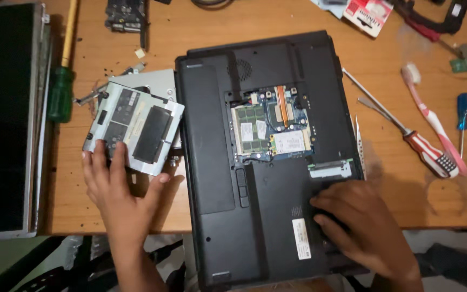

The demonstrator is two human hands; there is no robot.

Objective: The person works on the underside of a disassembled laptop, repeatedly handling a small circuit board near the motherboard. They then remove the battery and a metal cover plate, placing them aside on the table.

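Two hands work on a bench (390,75). The left hand (115,186), fingers spread, presses its fingertips on a silver drive caddy (136,127) lying near the bench's front edge, just left of the laptop (212,162). That laptop lies upside down at the front edge, its memory bay (270,127) uncovered. The right hand (360,219) rests flat on the laptop's front right corner, fingers loosely curled, holding nothing. A red-striped screwdriver (406,132) and a toothbrush (433,121) lie to the right, and a screen panel (4,119) lies at the left edge.
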